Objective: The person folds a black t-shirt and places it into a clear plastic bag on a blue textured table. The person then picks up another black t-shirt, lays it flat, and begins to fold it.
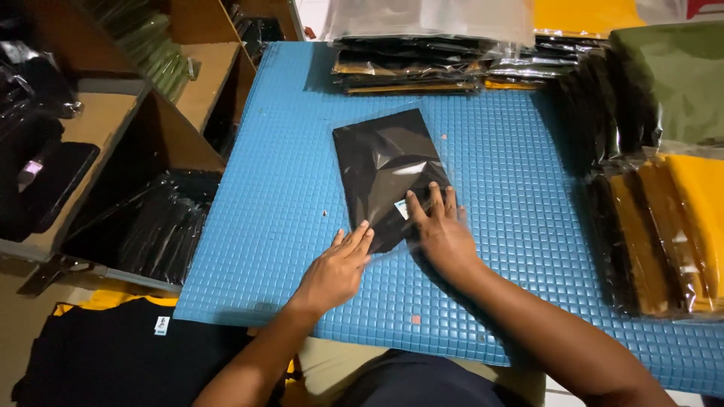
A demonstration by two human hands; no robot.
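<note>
Both forearms are reaching forward from the bottom edge, angling toward each other. The left hand (337, 267) is lying palm down, fingers straight and together, pointing up and right. The right hand (440, 226) is pressing flat just beside it, fingers slightly spread, wrist bending inward.

A blue gridded surface (264, 211) is seen. On it are laid a bagged black garment (385, 169), stacked bagged garments (411, 68) and yellow packs (664, 234).

A blue gridded surface (264, 226) carries stacked dark bagged packs (411, 64) at twelve o'clock and yellow bagged shirts (671, 234) at three. Wooden shelves (113, 113) stand at nine; a black shirt (113, 354) lies at seven.
</note>
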